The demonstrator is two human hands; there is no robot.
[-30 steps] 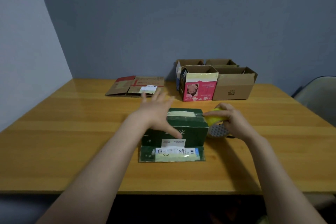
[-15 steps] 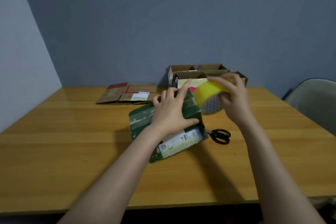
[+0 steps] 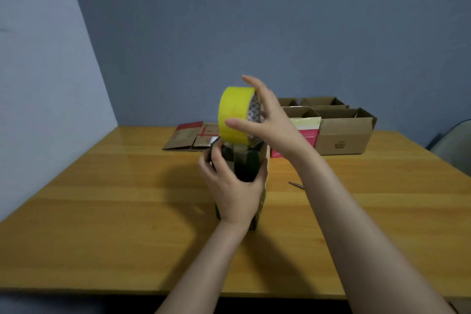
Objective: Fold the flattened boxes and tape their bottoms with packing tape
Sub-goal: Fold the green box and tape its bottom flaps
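Step in hand: taping the bottom of the green box [image 3: 248, 168], judged from a strip that appears to run from roll to box.
Green box: held on end over the middle of the counter [image 3: 127, 199].
Left hand [image 3: 234, 191]: fingers wrapped round the near side of the green box.
Right hand [image 3: 272, 120]: thumb and fingers clasp the yellow tape roll [image 3: 233, 112], directly above the green box.
Next move: probably draw the tape along the seam under steady tension, then press it flat.
Flattened boxes [image 3: 190, 136]: behind the green box, to its left.
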